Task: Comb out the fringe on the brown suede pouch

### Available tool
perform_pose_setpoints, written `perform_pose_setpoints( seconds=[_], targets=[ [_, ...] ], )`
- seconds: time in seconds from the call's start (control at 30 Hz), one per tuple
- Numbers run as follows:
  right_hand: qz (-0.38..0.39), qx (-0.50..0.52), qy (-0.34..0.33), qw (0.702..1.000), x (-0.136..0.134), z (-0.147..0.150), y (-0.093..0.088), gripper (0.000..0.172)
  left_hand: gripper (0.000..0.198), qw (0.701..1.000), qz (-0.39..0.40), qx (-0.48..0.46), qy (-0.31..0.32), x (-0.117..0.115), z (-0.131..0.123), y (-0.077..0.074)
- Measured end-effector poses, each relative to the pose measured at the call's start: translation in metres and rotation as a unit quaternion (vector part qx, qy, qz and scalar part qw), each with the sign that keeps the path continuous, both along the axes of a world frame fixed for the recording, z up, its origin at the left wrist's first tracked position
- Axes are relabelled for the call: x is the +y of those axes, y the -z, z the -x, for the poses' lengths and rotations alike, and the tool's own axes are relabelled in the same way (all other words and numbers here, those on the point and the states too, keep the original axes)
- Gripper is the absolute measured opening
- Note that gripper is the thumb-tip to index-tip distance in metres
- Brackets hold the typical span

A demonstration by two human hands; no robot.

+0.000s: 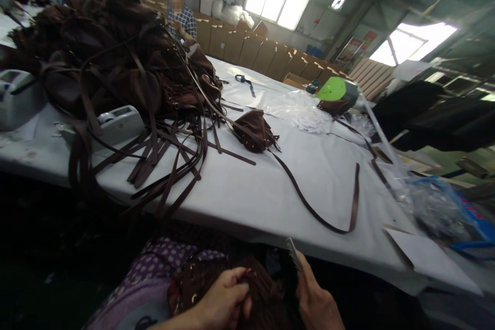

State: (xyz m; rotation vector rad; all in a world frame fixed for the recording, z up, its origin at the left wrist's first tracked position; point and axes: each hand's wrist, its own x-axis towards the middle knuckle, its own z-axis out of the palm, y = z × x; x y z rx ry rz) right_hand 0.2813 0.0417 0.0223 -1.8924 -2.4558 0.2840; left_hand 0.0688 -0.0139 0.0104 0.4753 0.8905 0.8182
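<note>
A dark brown fringed bag point(204, 281) with brass-coloured eyelets lies in my lap, below the table's near edge. My left hand point(228, 294) is closed over it, the thumb and fingers pinched at the brown fringe point(266, 289). To the right, my right hand point(317, 299) is wrapped round a thin grey comb point(293, 252), its toothed end pointing up and away from me. The comb is apart from the bag. My right fingertips are partly hidden behind the hand.
A large heap of brown bags point(127, 62) with dangling straps fills the table's left. A single small bag point(253, 131) trails its strap across the white table point(240, 191). Grey tape dispensers point(119, 124), plastic bags point(305, 111) and white card point(429, 258) lie around. A person point(181, 15) is across the table.
</note>
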Motion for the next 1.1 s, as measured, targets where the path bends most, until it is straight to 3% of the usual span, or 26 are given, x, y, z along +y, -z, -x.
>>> perform_pose_setpoints(
  seconds=[0.1,0.23,0.33,0.43,0.57,0.67,0.73,0.83,0.9,1.0,1.03,1.1],
  targets=[
    [-0.010,0.099,-0.052,0.994,-0.035,0.018,0.009,0.057,0.053,0.998,0.027,-0.053,-0.035,0.005,0.003,0.003],
    [-0.004,-0.014,-0.100,0.995,-0.062,0.057,0.026,0.069,0.043,0.990,0.061,-0.118,-0.038,0.004,0.002,0.007],
    [0.025,-0.096,-0.090,0.991,-0.045,0.061,0.028,0.072,0.049,0.989,0.046,-0.134,-0.029,-0.001,-0.001,0.010],
    [0.013,-0.135,-0.023,0.991,-0.016,0.045,0.015,0.065,0.060,0.992,0.010,-0.124,-0.019,-0.005,-0.001,0.009],
    [-0.005,0.059,0.030,0.998,0.008,0.026,-0.017,0.049,0.071,0.992,-0.024,-0.098,-0.074,-0.007,0.009,0.000],
    [0.067,0.232,-0.040,0.970,0.009,0.039,-0.041,0.040,0.063,0.985,-0.059,-0.098,-0.130,-0.004,0.019,-0.012],
    [0.165,0.316,-0.116,0.927,0.005,0.059,-0.055,0.034,0.054,0.983,-0.080,-0.102,-0.131,0.001,0.028,-0.026],
    [0.315,0.354,-0.193,0.859,-0.002,0.093,-0.074,0.030,0.043,0.986,-0.125,-0.089,-0.058,0.016,0.050,-0.059],
    [0.343,0.358,-0.207,0.843,-0.008,0.108,-0.082,0.025,0.037,0.984,-0.168,-0.061,0.006,0.027,0.068,-0.085],
    [0.315,0.386,-0.192,0.846,-0.014,0.116,-0.076,0.010,0.027,0.974,-0.217,0.015,0.063,0.041,0.090,-0.111],
    [0.320,0.398,-0.176,0.842,-0.016,0.115,-0.068,0.014,0.023,0.967,-0.239,0.063,0.068,0.043,0.094,-0.112],
    [0.359,0.423,-0.117,0.824,-0.019,0.111,-0.042,0.018,0.019,0.931,-0.293,0.206,0.075,0.043,0.099,-0.099]
  ],
)
